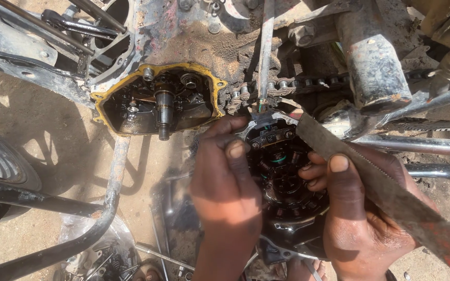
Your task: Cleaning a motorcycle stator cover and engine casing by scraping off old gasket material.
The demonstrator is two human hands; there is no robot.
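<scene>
A round dark engine cover (282, 177) sits between both hands, left hand (225, 182) fingers closed on its left rim, right hand (360, 213) gripping its right rim and pinning a long flat file (386, 192) slanting near-right.

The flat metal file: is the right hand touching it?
Touching. The head view shows the right hand gripping the flat metal file, thumb pressed on its top face, fingers curled beneath.
</scene>
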